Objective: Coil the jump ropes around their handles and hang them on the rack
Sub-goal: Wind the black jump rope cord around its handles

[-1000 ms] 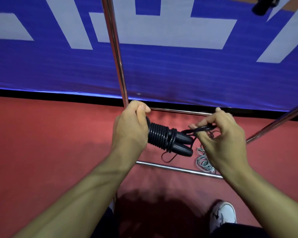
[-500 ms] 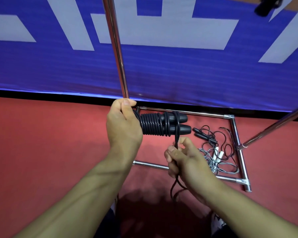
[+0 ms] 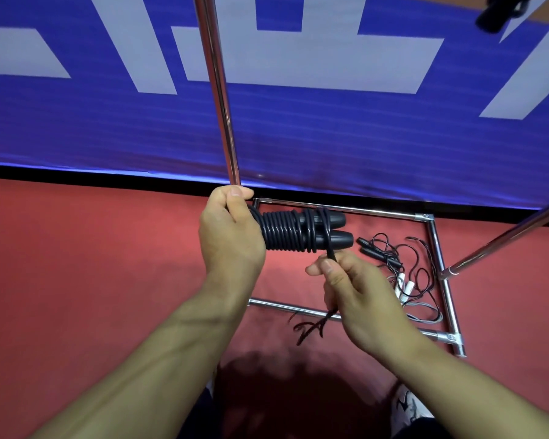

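left hand (image 3: 230,236) fingers clench the two black handles (image 3: 327,231), cord (image 3: 284,234) coiled just beyond them; right hand (image 3: 354,291) fingers pinch the loose cord end below the handles.

Rack upright (image 3: 222,115) just behind hands; loose ropes (image 3: 403,274) right.

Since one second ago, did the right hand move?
Yes. The right hand went down and left, from beside the handle tips to below the black handles, nearer the rack's front floor bar.
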Tool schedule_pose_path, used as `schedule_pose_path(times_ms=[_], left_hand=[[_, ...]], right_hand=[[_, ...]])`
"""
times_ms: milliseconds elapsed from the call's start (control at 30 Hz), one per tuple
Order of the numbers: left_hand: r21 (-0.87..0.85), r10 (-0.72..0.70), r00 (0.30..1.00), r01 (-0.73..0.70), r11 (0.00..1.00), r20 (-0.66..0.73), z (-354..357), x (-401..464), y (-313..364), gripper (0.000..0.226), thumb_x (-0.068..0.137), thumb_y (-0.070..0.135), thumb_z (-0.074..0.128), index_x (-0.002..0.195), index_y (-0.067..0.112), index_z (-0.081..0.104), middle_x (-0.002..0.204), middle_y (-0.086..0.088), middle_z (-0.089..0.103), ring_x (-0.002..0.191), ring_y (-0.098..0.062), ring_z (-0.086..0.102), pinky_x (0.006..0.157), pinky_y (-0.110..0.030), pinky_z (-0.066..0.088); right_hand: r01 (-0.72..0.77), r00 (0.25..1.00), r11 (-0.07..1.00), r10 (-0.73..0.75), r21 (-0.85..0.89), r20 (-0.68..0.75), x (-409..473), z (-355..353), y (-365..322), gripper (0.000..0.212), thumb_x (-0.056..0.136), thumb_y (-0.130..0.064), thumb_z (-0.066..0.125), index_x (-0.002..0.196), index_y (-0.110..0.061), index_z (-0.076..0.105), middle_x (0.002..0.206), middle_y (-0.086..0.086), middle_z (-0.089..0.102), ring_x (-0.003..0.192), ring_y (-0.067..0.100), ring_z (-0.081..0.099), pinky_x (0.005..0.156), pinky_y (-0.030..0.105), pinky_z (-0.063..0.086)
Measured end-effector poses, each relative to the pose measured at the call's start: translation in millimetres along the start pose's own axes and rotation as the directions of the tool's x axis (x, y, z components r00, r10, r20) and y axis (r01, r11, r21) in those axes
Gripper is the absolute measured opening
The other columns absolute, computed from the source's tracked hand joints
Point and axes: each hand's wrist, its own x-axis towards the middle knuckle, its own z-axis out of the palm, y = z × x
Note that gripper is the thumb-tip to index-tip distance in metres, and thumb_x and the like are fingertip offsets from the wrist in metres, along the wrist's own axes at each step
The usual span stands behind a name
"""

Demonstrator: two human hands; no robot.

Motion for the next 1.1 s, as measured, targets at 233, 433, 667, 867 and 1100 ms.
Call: schedule_pose_path(times_ms=[233,433,667,867,1100], left_hand=[[0.006,-0.008,1.000,0.007,1.000,0.013,3,-2,0,0.030,0.099,0.028,0.038,0.080,0.032,0.061,0.068,0.011,0.054,0.071,-0.024,0.058,0.072,-0.041,0.051],[-0.041,-0.040,0.997,0.042,0.998,0.059,5,-7,-4,0.030,0.088,0.039,0.035,0.078,0.045,0.063,0.064,0.010,0.055,0.072,-0.033,0.062,0.070,-0.064,0.054],[-0.079,-0.060,0.996,0.065,0.995,0.065,6,-10,-3,0.028,0.088,0.042,0.035,0.080,0.044,0.063,0.065,0.007,0.054,0.068,-0.029,0.059,0.069,-0.064,0.055],[-0.087,-0.086,0.988,0.098,0.991,0.128,12,-21,-6,0.027,0.087,0.042,0.037,0.078,0.044,0.062,0.066,0.002,0.054,0.066,-0.028,0.056,0.071,-0.064,0.053],[-0.032,-0.124,0.974,0.133,0.991,0.188,14,-22,-16,0.028,0.093,0.033,0.038,0.080,0.039,0.062,0.063,0.001,0.053,0.061,-0.026,0.054,0.068,-0.064,0.054]], right_hand=[[-0.061,0.998,0.982,0.057,0.180,0.026,-1,-2,-2,0.045,0.099,-0.054,0.037,0.098,-0.029,0.076,0.071,-0.015,0.055,0.062,0.005,0.049,0.061,0.012,0.037],[-0.091,0.985,0.983,0.065,0.158,0.161,6,-9,-4,0.021,0.096,-0.023,0.057,0.084,-0.021,0.074,0.098,0.009,0.069,0.082,0.017,0.072,0.076,0.023,0.055],[-0.199,0.977,0.892,0.148,0.405,0.153,6,0,0,0.029,0.086,-0.040,0.059,0.089,-0.012,0.056,0.059,-0.006,0.051,0.049,0.010,0.038,0.054,0.026,0.033],[-0.243,0.970,0.755,0.168,0.610,0.178,9,3,-4,0.053,0.085,-0.060,0.042,0.096,-0.010,0.055,0.068,0.002,0.051,0.049,0.011,0.031,0.050,0.028,0.025],[-0.241,0.965,0.906,0.187,0.347,0.181,7,-5,-5,0.064,0.089,-0.071,0.045,0.066,-0.012,0.050,0.051,-0.005,0.046,0.047,0.013,0.038,0.050,0.020,0.034]])
